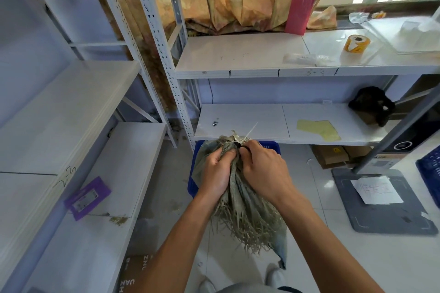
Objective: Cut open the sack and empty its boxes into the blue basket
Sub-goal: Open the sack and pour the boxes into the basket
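Gripping neck of frayed grey woven sack [240,209] in left hand [215,171] and right hand [264,169], directly over blue plastic basket [192,185].

This is a small stockroom. White slotted racks [154,31] carry handwritten bay codes [315,71] on their front edges. A tape roll [356,43] sits on one shelf, with cartons [329,156] beneath.

Handwritten in black, "3-3" stands on the front edge of the upper white shelf [315,71] at one o'clock, and "2-3" on the front edge of the left-hand shelf [65,177] at eight o'clock. The brown carton [133,271] at seven o'clock bears the white letters "ZHU". The handwriting on the white paper sheet [376,190] at four o'clock cannot be read.
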`<state>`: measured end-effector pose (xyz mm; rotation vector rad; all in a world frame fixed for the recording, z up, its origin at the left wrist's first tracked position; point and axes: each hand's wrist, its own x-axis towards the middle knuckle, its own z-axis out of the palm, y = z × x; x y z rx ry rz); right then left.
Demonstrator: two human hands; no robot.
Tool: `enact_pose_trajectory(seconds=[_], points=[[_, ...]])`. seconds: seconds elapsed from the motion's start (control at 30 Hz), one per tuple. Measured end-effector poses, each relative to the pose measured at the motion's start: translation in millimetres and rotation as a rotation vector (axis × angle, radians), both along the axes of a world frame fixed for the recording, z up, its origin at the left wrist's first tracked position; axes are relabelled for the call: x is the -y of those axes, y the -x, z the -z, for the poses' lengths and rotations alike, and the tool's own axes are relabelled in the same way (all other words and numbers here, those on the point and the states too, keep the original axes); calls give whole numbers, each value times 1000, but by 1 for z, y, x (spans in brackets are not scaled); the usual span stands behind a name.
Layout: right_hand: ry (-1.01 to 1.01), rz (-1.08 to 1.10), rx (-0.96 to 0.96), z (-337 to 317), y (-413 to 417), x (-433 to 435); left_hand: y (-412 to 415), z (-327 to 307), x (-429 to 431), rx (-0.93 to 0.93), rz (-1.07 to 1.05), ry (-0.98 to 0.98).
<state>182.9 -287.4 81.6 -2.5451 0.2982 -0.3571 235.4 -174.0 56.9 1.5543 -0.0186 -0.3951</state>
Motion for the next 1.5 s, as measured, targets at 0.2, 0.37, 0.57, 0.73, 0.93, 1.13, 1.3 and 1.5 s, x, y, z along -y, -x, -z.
enact_pose_trajectory(seconds=[0.2, 0.37, 0.57, 0.73, 0.93, 1.13, 1.3, 1.5], points=[[-215, -25, -80, -10, -12, 14, 1, -1, -5, 174, 125, -116], [-434, -81, -179, -22, -18, 27, -2, -5, -8, 325, 200, -280], [-442, -22, -28, -7, -15, 14, 1, -11, -4, 179, 88, -63], [-215, -13, 30, -3, -8, -2, -3, -11, -3, -87, -52, 124], [-130, -22, 58, -1, -6, -9, -7, -12, -7, -141, -37, 153], [-106, 73, 9, -7, -9, -5, -5, -9, -5, -60, 13, 41], [-289, -12, -202, -14, -18, 21, -14, -1, -16, 231, 208, -404], [-444, -4, -325, 6, -35, 32, -20, -9, -15, 384, 281, -713]])
